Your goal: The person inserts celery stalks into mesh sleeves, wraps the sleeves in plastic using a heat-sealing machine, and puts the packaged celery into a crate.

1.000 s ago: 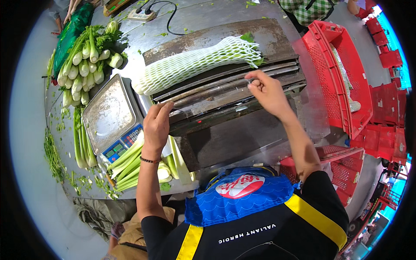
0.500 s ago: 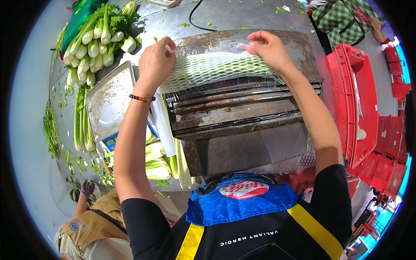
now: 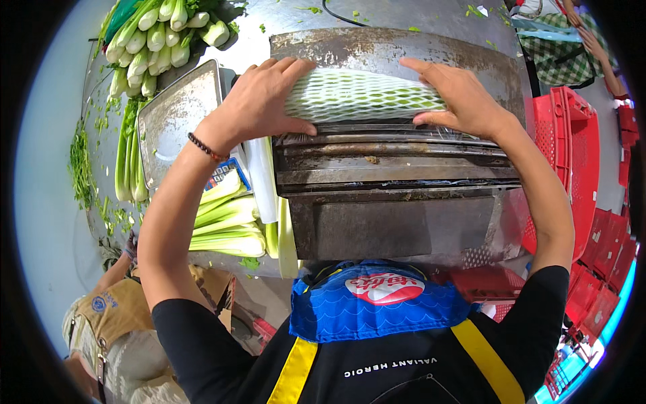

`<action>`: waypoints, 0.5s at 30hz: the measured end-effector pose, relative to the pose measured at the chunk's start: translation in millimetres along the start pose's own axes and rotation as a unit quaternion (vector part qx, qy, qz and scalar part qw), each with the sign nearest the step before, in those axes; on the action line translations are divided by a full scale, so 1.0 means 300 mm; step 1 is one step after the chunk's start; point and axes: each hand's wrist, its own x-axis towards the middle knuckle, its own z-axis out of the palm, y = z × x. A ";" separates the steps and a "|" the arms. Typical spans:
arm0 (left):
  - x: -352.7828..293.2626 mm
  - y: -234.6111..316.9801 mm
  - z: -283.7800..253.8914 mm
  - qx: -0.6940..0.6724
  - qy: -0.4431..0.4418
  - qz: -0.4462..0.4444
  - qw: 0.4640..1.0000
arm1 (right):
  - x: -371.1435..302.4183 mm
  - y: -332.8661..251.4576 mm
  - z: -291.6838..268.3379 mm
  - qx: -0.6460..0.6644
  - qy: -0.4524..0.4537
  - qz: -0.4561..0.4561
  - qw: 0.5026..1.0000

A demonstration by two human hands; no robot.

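Netted celery (image 3: pixel 367 96), fingers (image 3: pixel 296 70) around both ends

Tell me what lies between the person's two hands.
In the head view, a long green vegetable bundle in a white mesh sleeve lies between the bare left hand and bare right hand.

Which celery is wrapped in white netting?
The bundle between the left hand and right hand; the other celery, around the scale, is bare.
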 end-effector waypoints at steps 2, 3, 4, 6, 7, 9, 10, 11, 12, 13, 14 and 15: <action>-0.003 -0.006 -0.030 -0.014 -0.002 0.038 0.999 | -0.024 -0.038 -0.029 -0.005 0.000 -0.015 1.000; -0.016 0.026 -0.057 0.002 -0.017 0.033 0.999 | -0.043 -0.064 -0.037 -0.005 -0.003 -0.025 1.000; -0.028 0.084 -0.093 0.016 -0.035 0.032 0.999 | -0.082 -0.100 -0.045 -0.013 -0.026 -0.027 0.999; -0.087 0.157 -0.088 0.041 -0.047 0.044 0.997 | -0.143 -0.185 -0.040 0.054 -0.027 -0.009 0.998; -0.119 0.168 -0.067 0.029 -0.053 0.059 0.996 | -0.167 -0.215 -0.036 0.075 -0.030 -0.004 0.997; -0.153 0.183 -0.056 0.009 -0.050 0.075 0.996 | -0.178 -0.245 -0.049 0.059 -0.020 -0.001 0.998; -0.157 0.186 -0.065 0.000 -0.042 0.078 0.996 | -0.176 -0.247 -0.067 0.048 -0.026 0.001 0.999; -0.154 0.185 -0.084 0.009 -0.032 0.072 0.997 | -0.172 -0.245 -0.079 0.036 -0.032 0.003 0.999; -0.145 0.184 -0.099 0.014 -0.023 0.067 0.997 | -0.167 -0.227 -0.081 0.027 -0.029 -0.010 0.999; -0.141 0.184 -0.102 0.017 -0.015 0.062 0.998 | -0.154 -0.220 -0.093 0.008 -0.014 -0.032 0.999; -0.132 0.169 -0.095 0.024 0.003 0.073 0.997 | -0.141 -0.210 -0.090 -0.001 -0.017 -0.035 0.999; -0.121 0.166 -0.098 0.021 -0.019 0.055 0.998 | -0.130 -0.192 -0.089 -0.014 -0.017 -0.035 0.999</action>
